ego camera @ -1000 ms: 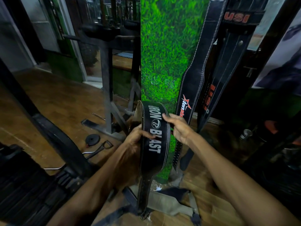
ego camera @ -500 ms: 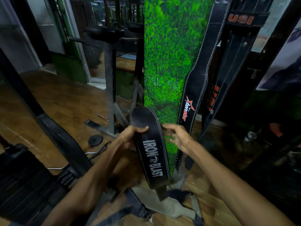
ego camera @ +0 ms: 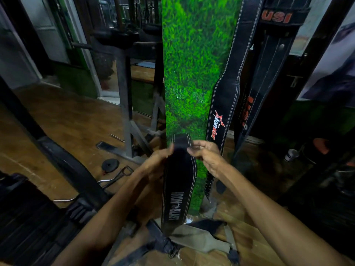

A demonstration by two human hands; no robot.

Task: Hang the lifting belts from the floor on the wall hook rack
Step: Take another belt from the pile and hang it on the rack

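Observation:
A black "IRON BLAST" lifting belt hangs upright in front of me, its narrow upper end pinched between my left hand and my right hand. Its wide lettered part dangles down toward the floor. On the wall to the right hang a black "tenstar" belt and a black "USI" belt; the hook rack itself is above the frame. A grey belt and a dark strap lie on the wooden floor below my hands.
A green grass-print wall panel stands straight ahead. A metal gym rack stands to the left, with a small weight plate and a cable handle on the floor. A dark slanted bench frame crosses the left side.
The belt has slid down through my hands: the lettered wide part dropped lower and both hands now hold the narrow end. The view tilted up slightly.

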